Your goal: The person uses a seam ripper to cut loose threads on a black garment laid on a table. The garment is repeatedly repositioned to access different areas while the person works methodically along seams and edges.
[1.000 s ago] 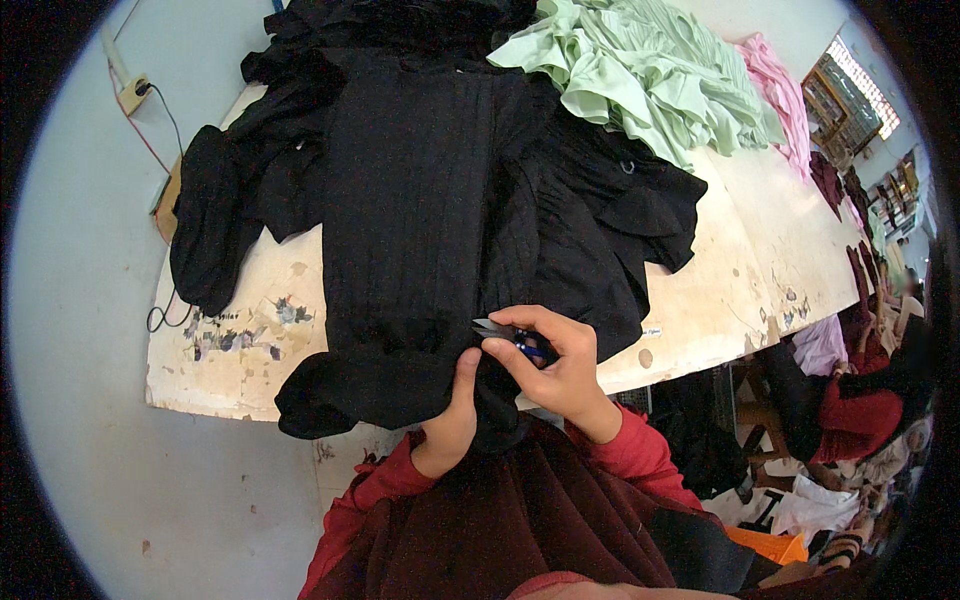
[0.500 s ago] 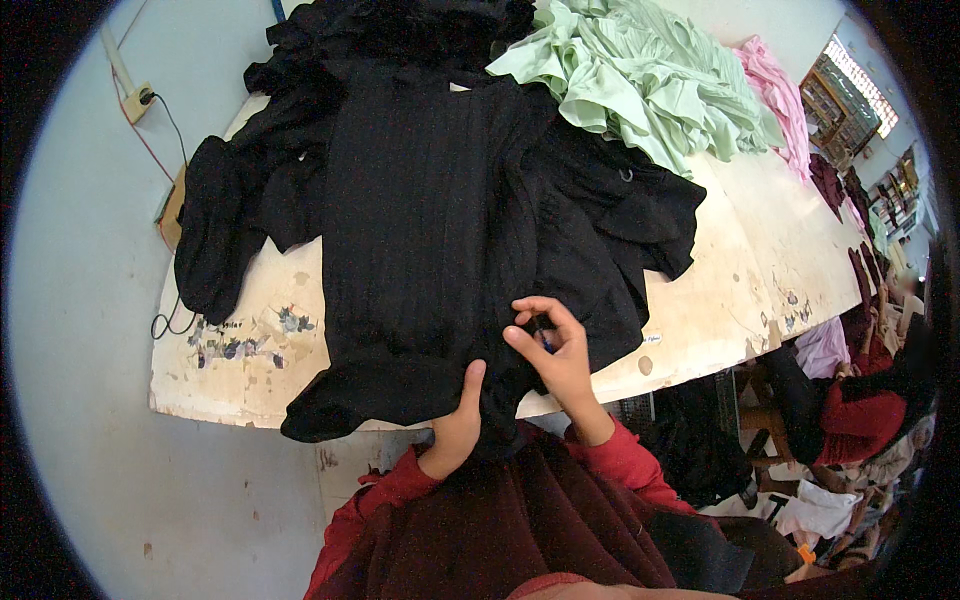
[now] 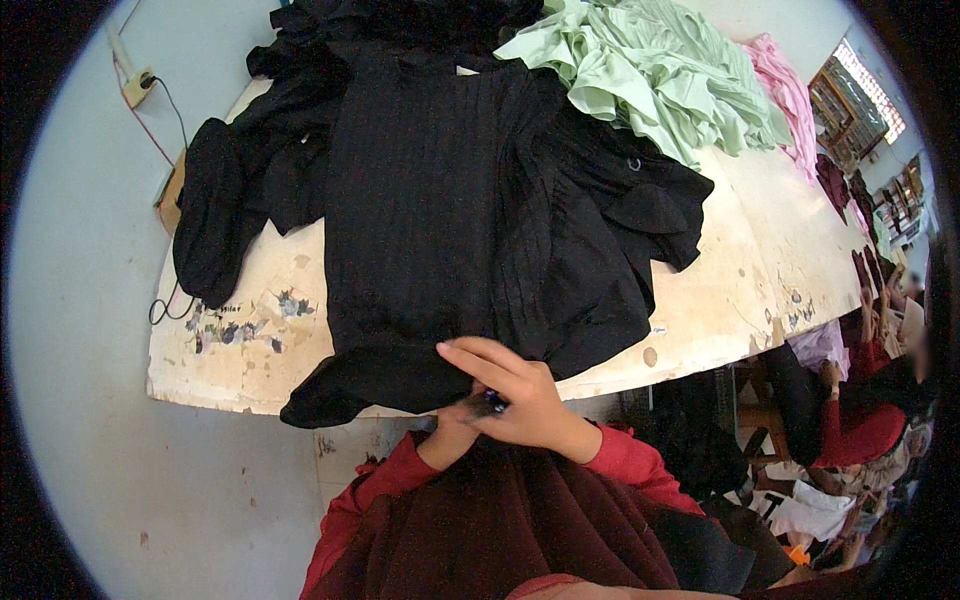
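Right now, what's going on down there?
A person's right hand holds a small dark tool, blurred here, at the near end of a black garment. The left hand is close by, partly hidden by the right. The garment lies mostly on a worn, pale table, with pale green cloth and pink cloth beyond, to the right.

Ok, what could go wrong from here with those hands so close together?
The snips in the right hand are close to the left hand and could nick it. They might also snag the nearby black garment. Its lower end juts past the front edge of the table, so a tug could drag it down.
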The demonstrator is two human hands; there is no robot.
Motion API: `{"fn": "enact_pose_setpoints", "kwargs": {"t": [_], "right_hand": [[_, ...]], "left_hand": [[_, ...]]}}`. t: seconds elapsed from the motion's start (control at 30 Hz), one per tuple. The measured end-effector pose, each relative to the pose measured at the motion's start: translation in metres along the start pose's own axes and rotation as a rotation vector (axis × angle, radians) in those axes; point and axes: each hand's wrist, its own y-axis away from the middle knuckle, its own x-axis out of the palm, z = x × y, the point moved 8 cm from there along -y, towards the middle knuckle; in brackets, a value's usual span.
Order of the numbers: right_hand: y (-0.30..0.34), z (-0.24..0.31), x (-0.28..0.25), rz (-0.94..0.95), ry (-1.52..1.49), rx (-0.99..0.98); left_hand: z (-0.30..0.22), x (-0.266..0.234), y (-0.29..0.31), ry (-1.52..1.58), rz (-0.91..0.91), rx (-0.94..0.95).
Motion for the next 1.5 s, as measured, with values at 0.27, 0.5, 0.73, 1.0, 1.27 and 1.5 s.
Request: {"fn": "enact_pose_setpoints", "kwargs": {"t": [0.27, 0.5, 0.73, 1.0, 1.27, 1.5], "right_hand": [[0.008, -0.02, -0.011, -0.052, -0.085, -0.11], [0.022, -0.03, 0.004, 0.038, -0.201, -0.017], [-0.004, -0.014, -0.052, -0.231, 0.068, 0.047], [-0.008, -0.014, -0.043, -0.218, 0.102, 0.061], [-0.01, -0.01, -0.042, -0.256, 0.144, -0.028], [-0.004, -0.026, -0.044, -0.261, -0.138, 0.217]], "left_hand": [[-0.072, -0.019, 0.001, 1.075, 0.223, 0.08], [-0.028, -0.037, -0.013, 0.791, -0.256, -0.421], [-0.054, -0.027, -0.013, 0.897, -0.248, -0.341], [-0.049, -0.023, -0.007, 0.927, -0.206, -0.359], [-0.051, -0.021, -0.006, 0.953, -0.177, -0.373], [-0.058, -0.022, -0.005, 0.901, -0.212, -0.352]]}}
